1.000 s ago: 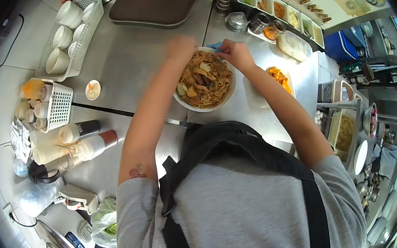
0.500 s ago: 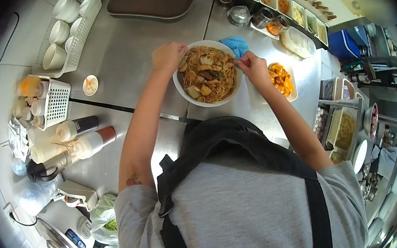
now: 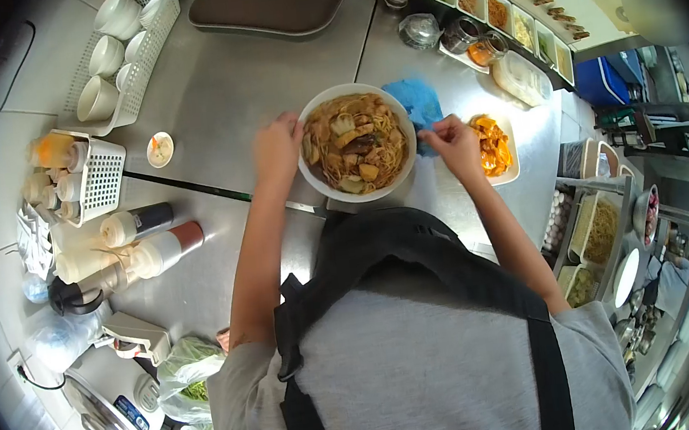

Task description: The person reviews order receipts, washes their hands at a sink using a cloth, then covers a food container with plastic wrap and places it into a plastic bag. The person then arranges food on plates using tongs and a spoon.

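A white bowl (image 3: 315, 183) of noodles (image 3: 360, 142) with chunky toppings and brown sauce stands on the steel counter in front of me. My left hand (image 3: 277, 151) grips its left rim, with the fingers curled at the edge. Just off the right rim, my right hand (image 3: 453, 146) has its fingers pinched together at the lower edge of a crumpled blue cloth (image 3: 415, 100). The cloth lies against the bowl's right side and looks slightly smeared. Right of that hand sits a white dish (image 3: 513, 170) holding orange-sauced food (image 3: 491, 145).
A brown tray (image 3: 272, 4) lies at the back. On the left are a basket of white bowls (image 3: 97, 98), a small cup (image 3: 160, 150) and sauce bottles (image 3: 165, 249). Jars (image 3: 460, 35) and a row of topping containers (image 3: 498, 12) line the back right.
The bowl has shifted slightly towards me, with my left hand at its rim. My right hand has left the right rim and moved down to the blue cloth, which now spreads lower.
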{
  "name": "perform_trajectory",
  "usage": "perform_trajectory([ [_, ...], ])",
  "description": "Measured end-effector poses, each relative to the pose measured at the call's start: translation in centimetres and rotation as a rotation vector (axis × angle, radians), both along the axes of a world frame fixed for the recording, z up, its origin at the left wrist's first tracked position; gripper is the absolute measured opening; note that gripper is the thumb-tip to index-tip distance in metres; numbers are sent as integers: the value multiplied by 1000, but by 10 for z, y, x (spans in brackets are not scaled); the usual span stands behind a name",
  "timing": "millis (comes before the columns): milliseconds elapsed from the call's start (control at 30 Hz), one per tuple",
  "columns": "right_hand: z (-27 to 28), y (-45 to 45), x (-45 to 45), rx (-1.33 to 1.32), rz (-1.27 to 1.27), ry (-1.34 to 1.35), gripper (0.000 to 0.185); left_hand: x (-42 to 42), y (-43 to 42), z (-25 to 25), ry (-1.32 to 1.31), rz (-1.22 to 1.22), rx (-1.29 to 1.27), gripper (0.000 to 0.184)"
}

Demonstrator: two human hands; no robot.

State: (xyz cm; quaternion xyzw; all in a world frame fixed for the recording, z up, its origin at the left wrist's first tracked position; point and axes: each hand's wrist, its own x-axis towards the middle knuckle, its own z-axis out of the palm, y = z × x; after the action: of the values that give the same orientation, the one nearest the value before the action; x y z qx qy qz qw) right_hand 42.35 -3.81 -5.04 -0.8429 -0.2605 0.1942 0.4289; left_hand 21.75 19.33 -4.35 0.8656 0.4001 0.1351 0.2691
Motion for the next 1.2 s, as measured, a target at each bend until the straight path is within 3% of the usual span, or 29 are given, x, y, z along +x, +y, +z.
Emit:
perform_trajectory([
  [100,25,20,13,49,-31,-252,19,-33,2,-3,24,23,-297,22],
  [133,13,28,15,115,66,-368,13,-42,3,0,20,26,-428,23],
  [233,-49,36,19,-263,327,-951,22,-64,3,18,103,51,-644,26],
  [267,-42,41,17,-404,355,-800,32,-66,5,24,140,63,-688,27],
  [367,-26,36,33,-386,520,-770,27,-75,7,30,71,143,-616,29],
  [467,16,47,41,-466,520,-609,23,-73,11,25,32,118,-351,28],
  [567,-32,53,59,-265,376,-659,15,-38,7,40,1,43,-128,25],
  [667,-6,70,72,-444,409,-445,19,-2,12,34,-60,-56,-24,22],
  [867,37,90,51,-486,332,-476,26,26,21,33,-12,-173,121,22],
  [967,20,98,45,-286,405,-276,29,34,24,29,-4,-197,133,21],
  [1200,-4,95,16,-85,296,-258,27,38,27,15,7,-231,182,18],
])
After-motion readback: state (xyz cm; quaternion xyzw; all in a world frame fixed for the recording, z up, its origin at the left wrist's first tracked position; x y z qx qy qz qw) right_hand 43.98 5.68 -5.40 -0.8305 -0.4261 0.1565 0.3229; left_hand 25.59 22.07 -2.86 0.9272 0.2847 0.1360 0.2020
